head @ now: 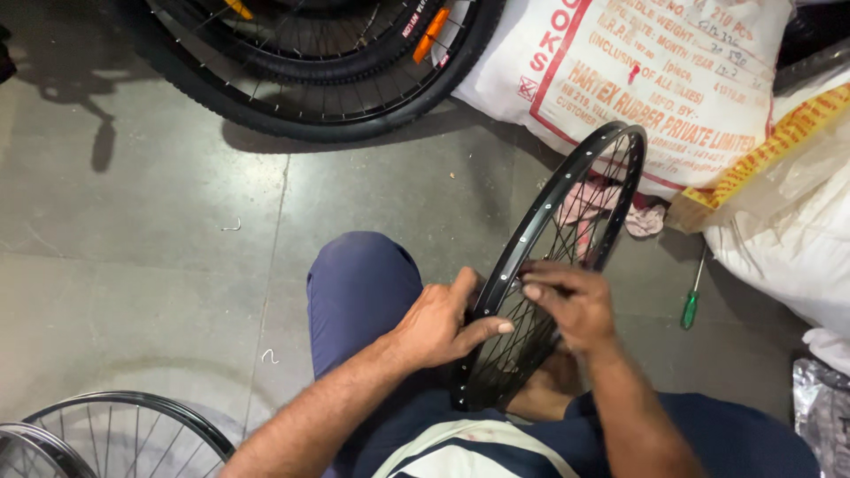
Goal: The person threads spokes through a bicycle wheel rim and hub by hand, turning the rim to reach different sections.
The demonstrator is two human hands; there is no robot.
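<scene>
Grey tiled floor [159, 221] as ground. Left hand [438, 323] clasped on bare black rim [540, 212], centre frame, steadying it upright across lap; right hand [571, 305] pinching at spokes. Beyond: green-handled screwdriver [691, 305] right, printed sack [673, 80] upper right, tyred wheels [319, 62] top.

rim [567, 190] upright between knees | sacks [655, 80] behind | screwdriver [691, 301] right, on floor [159, 221]

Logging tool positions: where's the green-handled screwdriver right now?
In the head view, the screwdriver lies on the floor at the right, beside the white sacks, just right of the black wheel rim.
</scene>
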